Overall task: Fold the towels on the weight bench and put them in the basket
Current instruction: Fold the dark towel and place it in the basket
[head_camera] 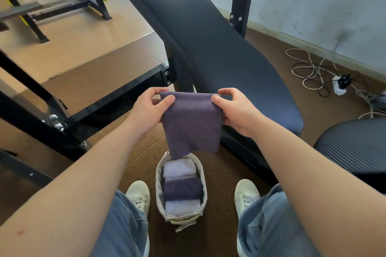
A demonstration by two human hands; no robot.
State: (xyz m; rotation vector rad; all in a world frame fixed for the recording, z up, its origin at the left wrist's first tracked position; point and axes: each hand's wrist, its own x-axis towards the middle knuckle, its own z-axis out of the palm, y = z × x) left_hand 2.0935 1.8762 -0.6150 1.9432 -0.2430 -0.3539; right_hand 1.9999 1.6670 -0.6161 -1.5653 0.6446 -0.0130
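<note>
Here the left hand [149, 110] and right hand [238, 110] pinch a square-folded purple towel [192, 123].

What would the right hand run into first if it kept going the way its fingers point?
Probably the left hand. The right hand pinches the purple towel, and its fingers point across the top edge toward the other corner, though depth is unclear.
</note>
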